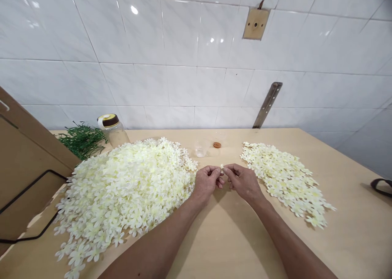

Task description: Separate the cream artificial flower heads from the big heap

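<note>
at frame centre, the left hand and right hand both pinched 1 small pale piece; light, even fingertip pressure likely suited it best. the flower pile lay at frame left, the flower spread at frame right.

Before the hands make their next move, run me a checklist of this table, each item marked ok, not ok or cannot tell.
1. Small pale piece in grasp: ok, it is at the fingertips of the left hand and right hand.
2. Exact form of that piece: cannot tell, too small and partly covered by fingers.
3. Large flower pile beside the left hand: ok.
4. Smaller flower pile apart from the large one: ok, tabletop shows between them.
5. Large pile neatly gathered: not ok, flowers straggle at its near edge.
6. Bottle base free of flowers: cannot tell, the pile hides it.
</note>
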A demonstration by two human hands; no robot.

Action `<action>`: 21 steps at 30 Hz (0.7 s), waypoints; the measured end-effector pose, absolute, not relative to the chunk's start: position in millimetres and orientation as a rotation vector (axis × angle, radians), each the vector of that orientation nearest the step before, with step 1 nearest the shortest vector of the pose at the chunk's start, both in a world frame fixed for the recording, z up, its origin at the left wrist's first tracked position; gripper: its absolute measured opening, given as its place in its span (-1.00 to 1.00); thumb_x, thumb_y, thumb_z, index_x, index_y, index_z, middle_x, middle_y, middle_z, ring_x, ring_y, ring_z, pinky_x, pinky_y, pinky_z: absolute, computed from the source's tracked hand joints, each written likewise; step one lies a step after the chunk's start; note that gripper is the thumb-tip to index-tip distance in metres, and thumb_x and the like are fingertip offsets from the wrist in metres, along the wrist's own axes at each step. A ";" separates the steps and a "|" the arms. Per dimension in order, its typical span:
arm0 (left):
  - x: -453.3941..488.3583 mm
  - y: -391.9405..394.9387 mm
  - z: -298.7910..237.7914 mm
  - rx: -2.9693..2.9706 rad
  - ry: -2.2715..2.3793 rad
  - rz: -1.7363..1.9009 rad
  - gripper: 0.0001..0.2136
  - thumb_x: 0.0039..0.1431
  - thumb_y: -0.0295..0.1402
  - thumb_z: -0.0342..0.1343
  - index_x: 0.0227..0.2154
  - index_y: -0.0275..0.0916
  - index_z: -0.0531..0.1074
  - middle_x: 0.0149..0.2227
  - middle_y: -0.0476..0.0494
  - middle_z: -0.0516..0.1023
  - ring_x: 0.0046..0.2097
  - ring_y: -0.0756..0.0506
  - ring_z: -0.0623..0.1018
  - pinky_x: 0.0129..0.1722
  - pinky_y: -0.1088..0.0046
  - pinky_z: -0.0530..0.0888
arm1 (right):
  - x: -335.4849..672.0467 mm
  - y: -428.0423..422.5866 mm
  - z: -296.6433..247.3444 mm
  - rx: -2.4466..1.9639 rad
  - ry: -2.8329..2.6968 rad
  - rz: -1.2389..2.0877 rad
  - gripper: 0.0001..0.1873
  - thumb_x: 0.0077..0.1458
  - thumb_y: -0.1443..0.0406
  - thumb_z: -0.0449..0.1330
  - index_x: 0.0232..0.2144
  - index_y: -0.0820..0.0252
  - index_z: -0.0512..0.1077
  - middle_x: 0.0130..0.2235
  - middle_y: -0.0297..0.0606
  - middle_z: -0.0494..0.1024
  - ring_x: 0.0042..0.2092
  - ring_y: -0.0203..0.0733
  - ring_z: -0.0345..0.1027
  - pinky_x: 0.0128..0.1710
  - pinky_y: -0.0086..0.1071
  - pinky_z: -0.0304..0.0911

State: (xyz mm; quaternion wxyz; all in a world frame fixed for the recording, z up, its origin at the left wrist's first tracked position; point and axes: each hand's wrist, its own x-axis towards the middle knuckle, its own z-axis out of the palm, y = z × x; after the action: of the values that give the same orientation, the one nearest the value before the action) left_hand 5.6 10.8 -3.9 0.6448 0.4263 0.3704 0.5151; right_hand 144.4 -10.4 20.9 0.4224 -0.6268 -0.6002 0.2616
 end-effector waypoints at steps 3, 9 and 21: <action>5.5 10.4 -2.9 0.968 0.841 1.181 -0.77 0.07 -0.23 0.23 -0.44 -0.34 0.47 -0.61 -0.05 0.48 -0.62 0.05 0.41 -0.58 0.54 0.37 | 142.2 -11.5 22.9 -1.542 -1.392 0.744 -0.58 -0.01 -0.08 0.26 -0.32 0.12 0.54 -0.41 -0.23 0.61 -0.57 -0.21 0.36 -0.61 -0.36 0.28; 4.8 9.4 -1.6 0.963 0.835 1.178 -0.76 0.06 -0.22 0.24 -0.44 -0.34 0.46 -0.61 -0.06 0.48 -0.61 0.05 0.42 -0.58 0.55 0.36 | 141.4 -13.0 26.6 -1.541 -1.421 0.715 -0.59 -0.01 -0.08 0.27 -0.40 0.12 0.56 -0.43 -0.24 0.60 -0.56 -0.22 0.34 -0.57 -0.36 0.31; 5.2 8.5 2.0 0.999 0.865 1.156 -0.81 0.06 -0.28 0.22 -0.45 -0.35 0.46 -0.61 -0.05 0.49 -0.64 0.07 0.40 -0.59 0.56 0.36 | 140.1 -13.5 30.6 -1.643 -1.492 0.588 -0.66 0.12 0.05 0.12 -0.42 0.16 0.52 -0.52 -0.30 0.55 -0.59 -0.23 0.37 -0.52 -0.39 0.24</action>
State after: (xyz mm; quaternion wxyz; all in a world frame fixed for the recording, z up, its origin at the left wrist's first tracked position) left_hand 5.2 8.5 2.0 0.6389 0.4378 0.3790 0.5065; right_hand 140.1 -13.5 30.6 0.4103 -0.6525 -0.5927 0.2336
